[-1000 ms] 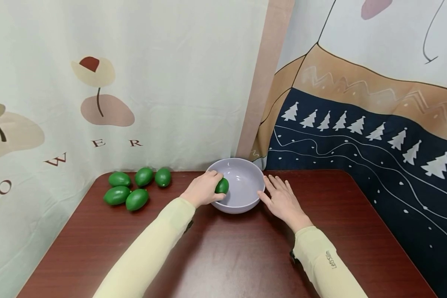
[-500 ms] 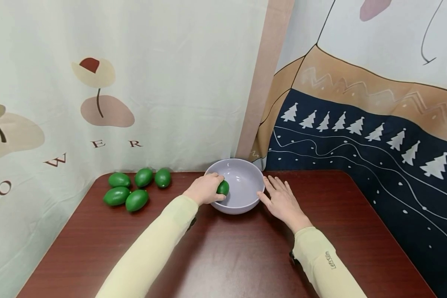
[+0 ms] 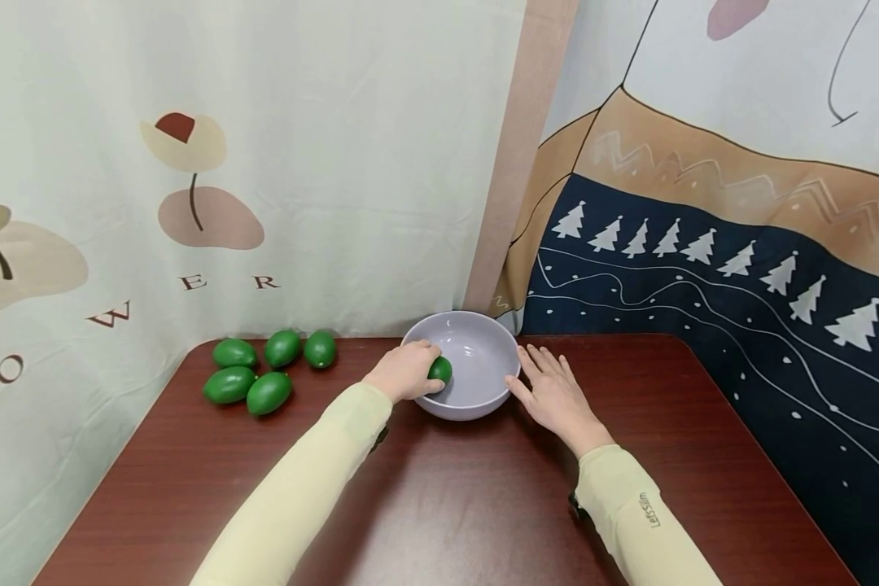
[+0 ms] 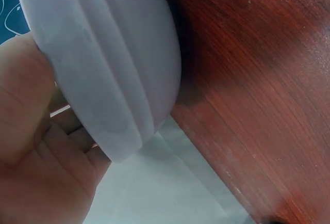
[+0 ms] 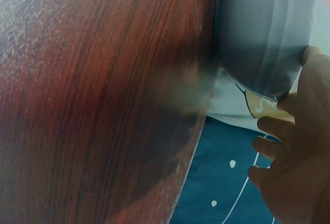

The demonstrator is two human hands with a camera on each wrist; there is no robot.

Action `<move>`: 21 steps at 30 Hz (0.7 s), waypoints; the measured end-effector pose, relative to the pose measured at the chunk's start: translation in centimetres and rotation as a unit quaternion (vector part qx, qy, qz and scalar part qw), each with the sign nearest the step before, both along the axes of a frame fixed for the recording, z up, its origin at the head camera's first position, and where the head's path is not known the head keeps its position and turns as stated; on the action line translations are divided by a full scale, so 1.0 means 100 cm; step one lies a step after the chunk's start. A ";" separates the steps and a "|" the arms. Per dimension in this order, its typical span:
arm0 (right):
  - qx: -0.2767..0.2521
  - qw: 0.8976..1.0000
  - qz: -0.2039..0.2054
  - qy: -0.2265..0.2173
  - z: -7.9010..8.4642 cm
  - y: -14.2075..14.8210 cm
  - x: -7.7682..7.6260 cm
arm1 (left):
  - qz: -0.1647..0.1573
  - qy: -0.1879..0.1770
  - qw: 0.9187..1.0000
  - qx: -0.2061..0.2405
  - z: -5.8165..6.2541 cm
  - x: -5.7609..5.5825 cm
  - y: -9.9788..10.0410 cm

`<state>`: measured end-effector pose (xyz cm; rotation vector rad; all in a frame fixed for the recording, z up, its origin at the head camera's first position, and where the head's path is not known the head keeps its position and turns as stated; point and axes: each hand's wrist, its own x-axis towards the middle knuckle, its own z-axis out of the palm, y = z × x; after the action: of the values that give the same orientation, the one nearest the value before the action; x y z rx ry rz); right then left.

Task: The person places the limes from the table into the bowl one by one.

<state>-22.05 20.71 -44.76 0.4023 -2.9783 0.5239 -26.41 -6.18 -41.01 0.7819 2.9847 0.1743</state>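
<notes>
At left on the tabletop (image 3: 447, 505), near the far edge, five green fruits (image 3: 282, 348) in a loose cluster. Next, the left hand (image 3: 404, 372) over the left rim of an upright pale lilac bowl (image 3: 483, 370), gripping a sixth green fruit (image 3: 442, 370) inside, against the wall or not hard to tell. At the bowl's right, the right hand (image 3: 557, 399), grasping nothing, fingers extended, touching the rim. Farthest right, navy fabric (image 3: 703, 297) with white trees.
</notes>
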 end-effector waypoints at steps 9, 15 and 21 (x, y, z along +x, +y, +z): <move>0.001 1.000 0.002 0.002 0.001 -0.001 -0.001 | -0.002 0.005 1.000 0.002 -0.002 -0.001 0.000; 0.002 1.000 0.001 0.000 0.001 -0.001 0.000 | -0.004 0.007 1.000 0.010 0.001 0.003 -0.002; 0.002 1.000 0.000 -0.001 0.001 0.000 0.000 | -0.010 0.017 0.999 0.026 0.002 0.006 -0.006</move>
<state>-22.02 20.71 -44.70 0.4022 -2.9816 0.5189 -25.81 -6.78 -40.78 0.8287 3.0135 0.2404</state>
